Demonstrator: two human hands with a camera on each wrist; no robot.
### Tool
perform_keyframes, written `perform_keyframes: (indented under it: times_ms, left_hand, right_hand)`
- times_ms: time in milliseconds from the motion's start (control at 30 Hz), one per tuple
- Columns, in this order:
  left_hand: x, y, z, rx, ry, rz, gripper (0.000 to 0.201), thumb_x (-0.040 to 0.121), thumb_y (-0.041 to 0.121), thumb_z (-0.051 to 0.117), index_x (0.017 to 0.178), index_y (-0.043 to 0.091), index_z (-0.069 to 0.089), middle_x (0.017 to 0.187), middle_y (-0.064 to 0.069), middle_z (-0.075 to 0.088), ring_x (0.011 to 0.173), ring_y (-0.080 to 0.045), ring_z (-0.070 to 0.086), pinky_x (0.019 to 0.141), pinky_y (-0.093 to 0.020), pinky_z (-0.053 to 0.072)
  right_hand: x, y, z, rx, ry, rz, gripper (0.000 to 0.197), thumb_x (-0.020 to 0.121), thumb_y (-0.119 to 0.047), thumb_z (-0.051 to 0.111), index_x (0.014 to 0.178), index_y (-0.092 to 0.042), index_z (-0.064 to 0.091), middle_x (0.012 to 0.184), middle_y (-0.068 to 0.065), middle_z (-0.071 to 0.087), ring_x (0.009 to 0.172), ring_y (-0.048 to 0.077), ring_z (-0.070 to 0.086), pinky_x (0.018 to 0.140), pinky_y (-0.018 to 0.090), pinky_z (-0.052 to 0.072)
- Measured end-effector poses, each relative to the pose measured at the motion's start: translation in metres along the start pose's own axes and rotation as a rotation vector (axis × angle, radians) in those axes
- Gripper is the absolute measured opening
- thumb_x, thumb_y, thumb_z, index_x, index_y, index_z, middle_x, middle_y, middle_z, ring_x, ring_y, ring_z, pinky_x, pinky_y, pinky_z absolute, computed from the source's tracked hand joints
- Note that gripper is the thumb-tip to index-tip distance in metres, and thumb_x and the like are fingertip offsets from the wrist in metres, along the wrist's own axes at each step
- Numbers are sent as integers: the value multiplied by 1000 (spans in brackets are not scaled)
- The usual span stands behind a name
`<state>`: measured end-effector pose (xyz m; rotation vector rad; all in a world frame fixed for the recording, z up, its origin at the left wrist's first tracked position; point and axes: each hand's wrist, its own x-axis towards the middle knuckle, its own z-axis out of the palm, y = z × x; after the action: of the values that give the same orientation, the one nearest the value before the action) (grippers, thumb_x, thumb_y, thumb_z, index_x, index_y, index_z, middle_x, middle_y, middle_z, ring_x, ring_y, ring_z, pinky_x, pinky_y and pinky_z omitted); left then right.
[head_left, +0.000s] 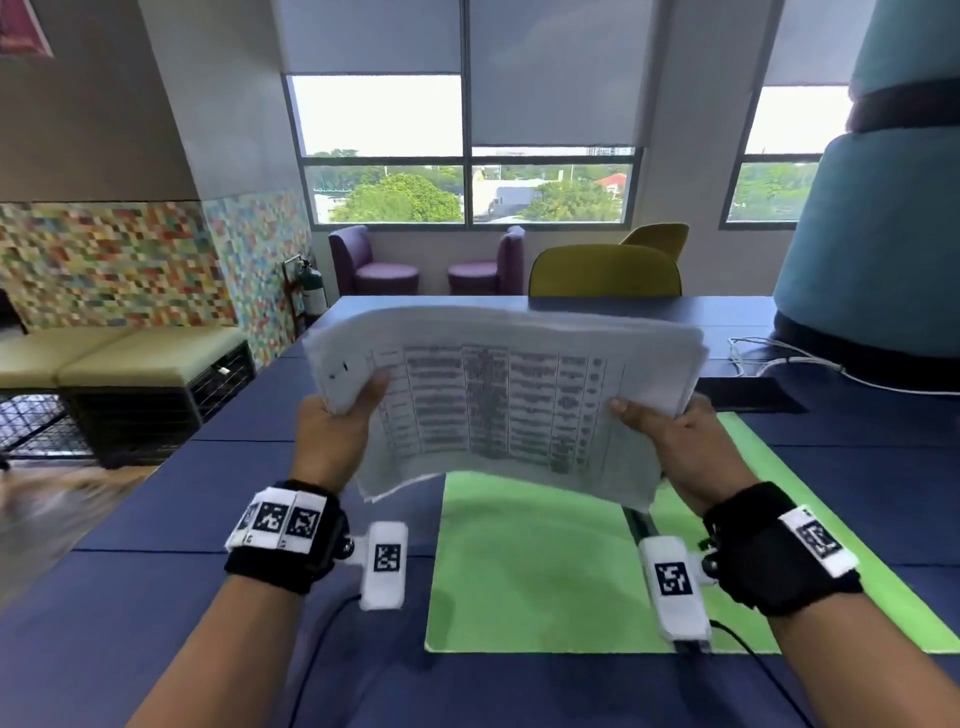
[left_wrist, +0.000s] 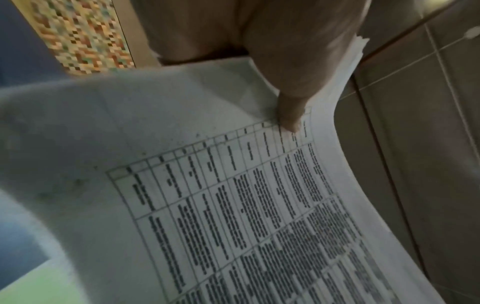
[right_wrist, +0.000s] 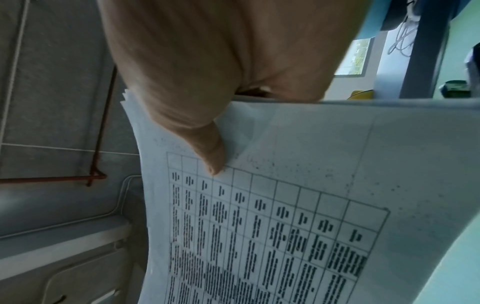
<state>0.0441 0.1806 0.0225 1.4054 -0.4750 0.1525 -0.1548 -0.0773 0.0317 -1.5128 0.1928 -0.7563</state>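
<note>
A thick stack of white papers (head_left: 498, 400) with a printed table on top hangs in the air above the blue table (head_left: 156, 519). My left hand (head_left: 337, 431) grips its left edge, thumb on top. At the right edge my right hand (head_left: 680, 441) holds it the same way. The left wrist view shows the thumb (left_wrist: 291, 115) pressing the top sheet of the stack (left_wrist: 207, 195). In the right wrist view the thumb (right_wrist: 210, 156) pinches the stack (right_wrist: 285, 205) near the table's corner. The other fingers are hidden under the sheets.
A green mat (head_left: 545, 571) lies on the table under the papers. White cables (head_left: 779, 364) run at the far right beside a teal padded shape (head_left: 872, 234). A yellow chair (head_left: 602, 275) stands behind the table, purple chairs (head_left: 379, 265) by the window, a bench (head_left: 130, 364) at left.
</note>
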Motion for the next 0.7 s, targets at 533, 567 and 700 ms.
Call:
perform_keyframes:
  times_ms: [533,567,700]
  left_hand:
    - [-7,6,-1,-75,143,62,43,98,23,63,59,13,45,50,7,37,50,-13,33,50,-24,27]
    - [-7,5,-2,-61,148,73,37,97,19,62,61,16,52,52,7,44,52,-14,39,54,-25,31]
    - [-2,-5,-12,-85,82,80,20,88,42,68,82,23,66,71,13,70,64,-6,59,66,-28,46]
  right_hand:
    - [-11,18,0,-57,-66,83,37,67,-23,81,100,-9,73,98,8,77,93,27,73,81,36,60]
    - [-11,19,0,-48,-68,79,34,70,-20,80,101,-9,73,98,8,77,93,27,73,78,33,60]
    - [-12,20,-1,-8,-87,83,27,78,-8,74,105,-4,72,101,11,76,92,26,73,74,27,59]
